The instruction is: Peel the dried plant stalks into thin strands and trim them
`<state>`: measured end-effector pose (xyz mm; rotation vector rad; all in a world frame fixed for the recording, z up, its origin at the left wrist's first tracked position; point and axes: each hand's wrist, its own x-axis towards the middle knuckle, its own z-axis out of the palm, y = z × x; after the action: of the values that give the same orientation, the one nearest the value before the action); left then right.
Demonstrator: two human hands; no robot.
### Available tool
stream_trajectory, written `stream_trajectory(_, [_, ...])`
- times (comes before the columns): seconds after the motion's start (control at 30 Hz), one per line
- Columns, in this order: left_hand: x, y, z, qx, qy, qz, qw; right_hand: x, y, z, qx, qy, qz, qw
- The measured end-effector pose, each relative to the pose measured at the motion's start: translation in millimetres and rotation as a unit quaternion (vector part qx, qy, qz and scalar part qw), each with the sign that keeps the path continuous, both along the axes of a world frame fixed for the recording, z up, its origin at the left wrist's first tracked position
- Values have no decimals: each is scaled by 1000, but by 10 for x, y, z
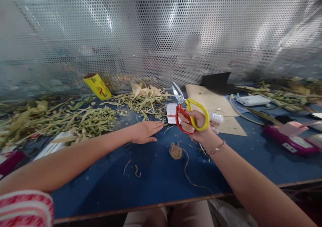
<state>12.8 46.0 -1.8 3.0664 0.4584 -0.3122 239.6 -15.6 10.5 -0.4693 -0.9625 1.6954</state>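
My right hand grips a pair of scissors with one red and one yellow handle, raised above the table, blades pointing up and away. My left hand lies flat and palm down on the blue tabletop, fingers stretched to the right and holding nothing. A small white printed card or box is between the two hands. Nearer to me rests a small ball of brown twine, its loose end trailing to the front edge. Two short twine scraps lie left of it.
Dried plant stems and leaves are heaped at the left and back. A yellow cardboard tube leans on them. Perforated metal sheet closes off the back. Brown cardboard, a white device and a purple device lie right.
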Motion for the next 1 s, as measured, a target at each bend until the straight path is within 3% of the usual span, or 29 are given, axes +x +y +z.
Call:
stream_trajectory(0.1, [18,66,0,-68,-20,16,997,4,11,-12,-6,-6,2,1000])
stream_trajectory(0.17, [-56,154,45,-123,-79,75,986,11,18,-14,-10,-9,2,1000])
stream_trajectory(0.27, [-214,328,160,-191,-203,195,940,19,25,-12,-18,-11,11,1000])
stream_trajectory(0.37, [-308,447,257,-213,-245,228,918,14,23,-11,-28,0,10,1000])
stream_trajectory(0.5, [-226,359,244,-135,-169,214,952,-3,12,-13,-21,-3,7,1000])
stream_trajectory(0.67, [69,95,18,-32,-40,88,995,-13,5,-17,-14,-17,15,1000])
stream_trajectory(0.8, [277,106,-151,5,14,149,989,-10,23,-24,-10,-20,11,1000])
stream_trajectory(1.0, [369,469,-214,39,21,225,973,7,53,-28,-14,-33,14,999])
